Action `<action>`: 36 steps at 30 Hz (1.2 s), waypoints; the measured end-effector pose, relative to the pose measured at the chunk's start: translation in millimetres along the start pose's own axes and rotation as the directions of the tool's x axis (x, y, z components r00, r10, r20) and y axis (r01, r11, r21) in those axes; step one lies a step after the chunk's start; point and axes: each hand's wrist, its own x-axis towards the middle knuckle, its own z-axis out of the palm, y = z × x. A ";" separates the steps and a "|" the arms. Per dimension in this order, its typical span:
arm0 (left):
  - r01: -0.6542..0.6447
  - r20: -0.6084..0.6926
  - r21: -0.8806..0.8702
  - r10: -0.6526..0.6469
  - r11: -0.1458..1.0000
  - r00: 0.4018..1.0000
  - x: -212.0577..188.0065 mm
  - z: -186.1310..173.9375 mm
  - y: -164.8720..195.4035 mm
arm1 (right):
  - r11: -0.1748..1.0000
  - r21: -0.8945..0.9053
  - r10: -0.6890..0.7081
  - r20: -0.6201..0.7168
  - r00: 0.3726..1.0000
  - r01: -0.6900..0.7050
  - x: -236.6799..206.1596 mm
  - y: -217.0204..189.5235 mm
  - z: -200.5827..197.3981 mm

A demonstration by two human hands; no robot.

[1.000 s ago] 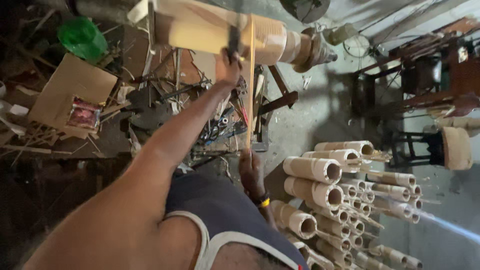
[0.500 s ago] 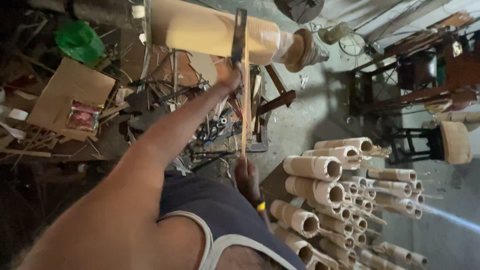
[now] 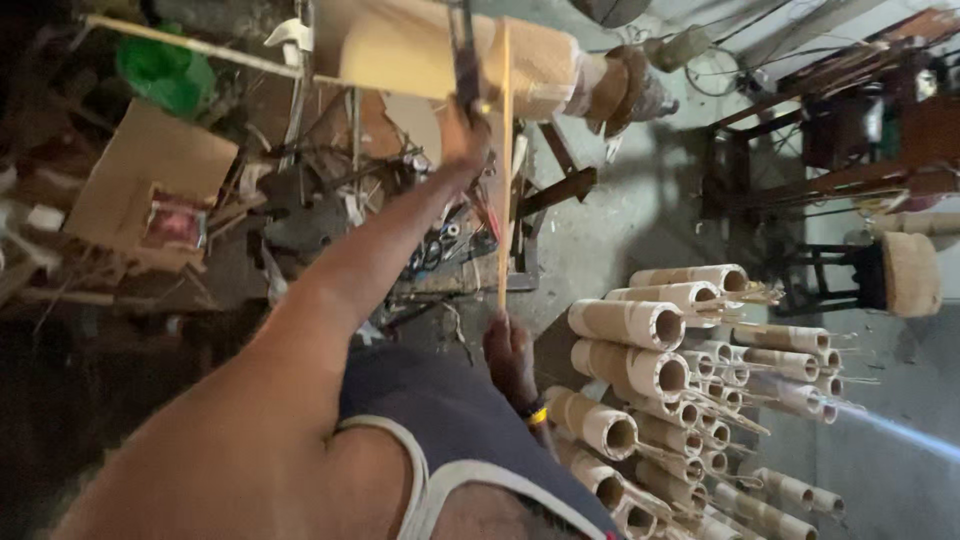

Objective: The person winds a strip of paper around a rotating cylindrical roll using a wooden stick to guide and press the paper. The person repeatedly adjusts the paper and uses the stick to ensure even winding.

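Overhead, left hand (image 3: 466, 135) clenched on dark blade (image 3: 462, 50), right hand (image 3: 508, 352) gripping thin stick (image 3: 504, 170), tube stack (image 3: 680, 390) just beside.

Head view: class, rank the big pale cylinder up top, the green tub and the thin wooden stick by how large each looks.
1. Big pale cylinder, largest.
2. Green tub, partly shadowed.
3. Thin wooden stick: long but slimmest. Distances from the camera differ, so true sizes stay unsure.
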 end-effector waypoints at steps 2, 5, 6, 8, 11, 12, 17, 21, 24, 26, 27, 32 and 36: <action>-0.030 0.010 0.060 0.030 0.998 1.000 -2.4 0.4 1.3 | 0.994 -0.050 -0.096 0.056 0.994 0.099 4.7 -4.4 1.4; -0.060 -0.027 0.071 0.062 0.996 0.998 -0.7 -1.0 3.2 | 0.999 -0.042 -0.029 0.071 0.997 0.032 10.1 -13.0 3.7; -0.023 -0.012 0.081 0.024 0.996 1.000 1.0 -1.6 3.9 | 0.992 -0.127 -0.001 0.041 0.999 0.006 15.1 -15.4 5.5; 0.032 0.031 0.048 -0.034 0.998 0.999 2.1 -3.8 5.0 | 0.993 -0.116 -0.001 0.033 0.999 0.005 22.4 -19.1 8.3; -0.030 0.005 0.011 0.030 0.999 1.000 0.4 -6.6 5.9 | 0.997 0.070 0.019 0.055 0.998 -0.023 25.3 -18.9 13.8; -0.114 -0.021 0.168 0.119 0.979 0.993 0.2 -7.5 6.6 | 0.998 0.049 0.033 0.060 0.998 -0.036 26.1 -15.9 13.8; -0.105 -0.080 0.149 0.118 0.983 0.990 7.3 -7.3 8.7 | 1.000 -0.010 0.010 0.011 1.000 -0.009 10.7 -1.8 7.8; -0.200 -0.053 0.176 0.212 0.964 0.976 17.2 -6.5 4.7 | 0.870 -0.464 -0.179 0.018 0.984 0.167 -0.6 -0.7 -1.2; -0.251 -0.068 0.199 0.268 0.947 0.961 19.7 -7.5 1.7 | 0.366 -0.744 -0.559 0.304 0.771 0.559 -5.5 -2.2 -4.9; -0.360 -0.066 0.306 0.397 0.881 0.915 21.2 -6.5 2.6 | 0.364 -0.731 -0.578 0.309 0.755 0.577 -3.7 -2.3 -3.2; -0.429 -0.083 0.383 0.493 0.818 0.866 22.5 -5.6 4.4 | 0.635 -0.642 -0.436 0.161 0.885 0.429 -1.6 -1.8 -1.1; -0.145 -0.111 -0.130 0.131 0.981 0.985 27.0 3.7 16.2 | 0.997 -0.061 -0.038 0.021 0.999 0.039 20.3 -4.9 14.2; -0.215 -0.079 0.170 0.230 0.962 0.970 23.7 -3.7 18.4 | 0.998 0.040 -0.055 0.089 0.994 0.052 30.1 -13.6 17.5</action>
